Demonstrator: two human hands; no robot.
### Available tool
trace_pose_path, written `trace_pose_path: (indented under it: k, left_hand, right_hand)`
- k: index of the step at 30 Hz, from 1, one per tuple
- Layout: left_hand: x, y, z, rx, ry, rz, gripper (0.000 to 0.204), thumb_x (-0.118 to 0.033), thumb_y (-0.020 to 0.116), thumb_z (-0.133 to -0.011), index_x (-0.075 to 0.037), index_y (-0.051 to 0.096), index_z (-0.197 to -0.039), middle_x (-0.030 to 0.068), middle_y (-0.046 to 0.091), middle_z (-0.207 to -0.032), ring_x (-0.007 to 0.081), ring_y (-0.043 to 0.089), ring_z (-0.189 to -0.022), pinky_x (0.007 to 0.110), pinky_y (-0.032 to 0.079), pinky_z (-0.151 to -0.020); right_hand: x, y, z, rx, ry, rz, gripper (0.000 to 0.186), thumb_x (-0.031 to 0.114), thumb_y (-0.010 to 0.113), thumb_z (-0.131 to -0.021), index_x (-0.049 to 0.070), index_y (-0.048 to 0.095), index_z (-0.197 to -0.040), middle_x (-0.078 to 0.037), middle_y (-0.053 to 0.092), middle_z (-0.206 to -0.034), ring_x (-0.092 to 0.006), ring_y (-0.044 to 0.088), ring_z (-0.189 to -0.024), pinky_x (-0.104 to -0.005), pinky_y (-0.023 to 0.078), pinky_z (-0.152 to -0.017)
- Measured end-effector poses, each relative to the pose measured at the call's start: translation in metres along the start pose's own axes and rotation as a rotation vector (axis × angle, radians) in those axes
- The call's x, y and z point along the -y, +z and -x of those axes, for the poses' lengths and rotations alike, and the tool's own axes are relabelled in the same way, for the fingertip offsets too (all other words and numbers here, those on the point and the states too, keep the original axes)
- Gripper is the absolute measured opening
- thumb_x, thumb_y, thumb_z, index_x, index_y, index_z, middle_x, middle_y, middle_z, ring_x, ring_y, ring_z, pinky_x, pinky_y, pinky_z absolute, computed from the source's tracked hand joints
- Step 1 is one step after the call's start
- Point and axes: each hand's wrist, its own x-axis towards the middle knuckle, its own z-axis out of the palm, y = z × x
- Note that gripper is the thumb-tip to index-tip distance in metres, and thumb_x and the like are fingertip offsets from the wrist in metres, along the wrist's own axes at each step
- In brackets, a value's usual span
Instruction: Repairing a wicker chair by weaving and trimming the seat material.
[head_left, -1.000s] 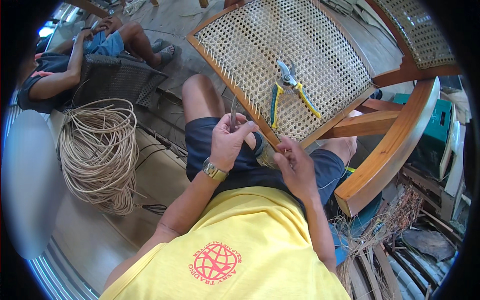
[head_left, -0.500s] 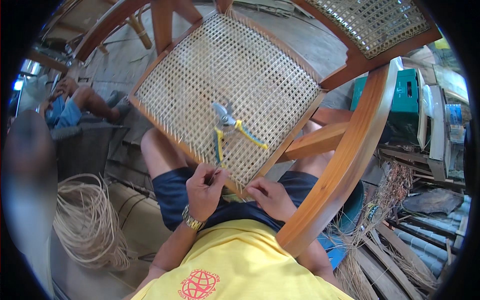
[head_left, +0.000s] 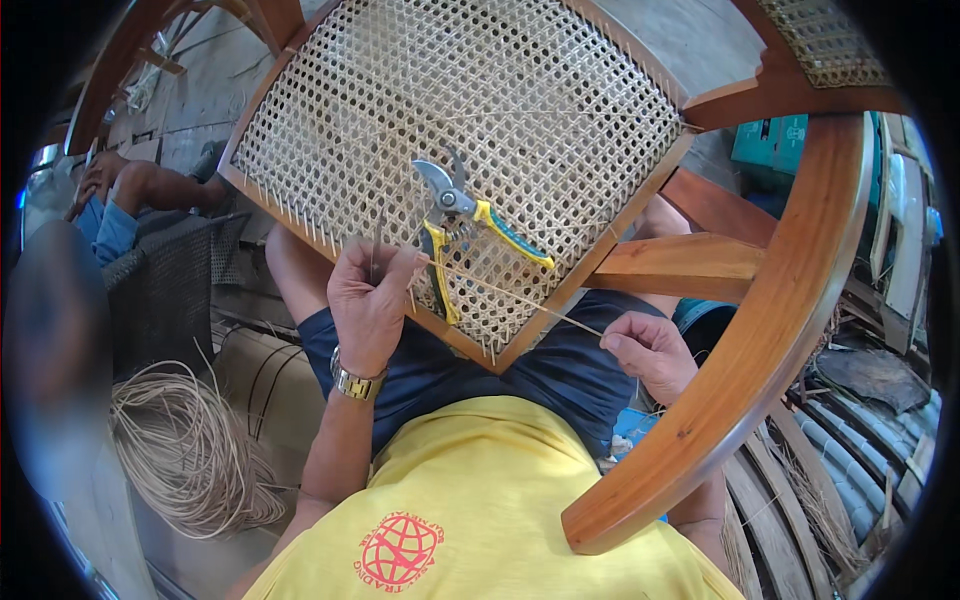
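Observation:
A wooden chair frame [head_left: 497, 362] with a woven cane seat [head_left: 540, 110] lies tilted across my lap. Between my two hands a thin cane strand [head_left: 515, 297] is stretched over the seat's near corner. My left hand [head_left: 365, 300] pinches one end of it; a slim, dark, pointed piece [head_left: 378, 238] also sticks up from those fingers, its kind unclear. The other end is gripped between thumb and fingers of my right hand [head_left: 650, 350], beside the curved wooden arm. Pruning shears [head_left: 455, 205] with yellow and green handles rest spread on the weave, close to my left hand.
A coil of cane [head_left: 190, 450] lies at the lower left. The curved chair arm [head_left: 760, 380] passes over my right forearm. Another person's legs [head_left: 150, 190] show at far left, near a dark woven chair [head_left: 165, 310]. A green crate [head_left: 765, 150] and wood scraps [head_left: 800, 510] are at right.
My hands have moved apart from the near corner, left hand up and leftward, right hand to the right, drawing the cane strand out between them. The chair and shears appear larger in view.

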Motion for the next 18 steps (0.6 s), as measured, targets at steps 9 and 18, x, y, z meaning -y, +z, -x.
trace_pose_path:
  k: [9,18]
  left_hand:
    - [0.001,-0.014,0.007,0.032,-0.066,-0.001,0.014,-0.004,0.070,-0.093,-0.007,0.059,-0.085,0.0001,0.070,-0.081,-0.0025,0.046,-0.061,0.016,0.036,-0.054]
    - [-0.006,0.023,0.061,0.514,-0.096,-0.212,0.014,-0.009,0.074,-0.088,-0.003,0.062,-0.085,0.0018,0.064,-0.068,0.0050,0.055,-0.061,0.025,0.045,-0.056]
  right_hand:
    - [-0.001,-0.001,-0.002,-0.014,0.056,0.358,0.017,0.018,0.067,-0.096,0.001,0.066,-0.100,0.001,0.060,-0.077,-0.0085,0.055,-0.065,-0.0242,0.043,-0.057]
    - [-0.006,0.062,0.005,0.177,-0.254,0.463,0.038,0.018,0.070,-0.094,0.003,0.059,-0.127,-0.013,0.065,-0.114,-0.0212,0.064,-0.107,-0.0351,0.051,-0.095]
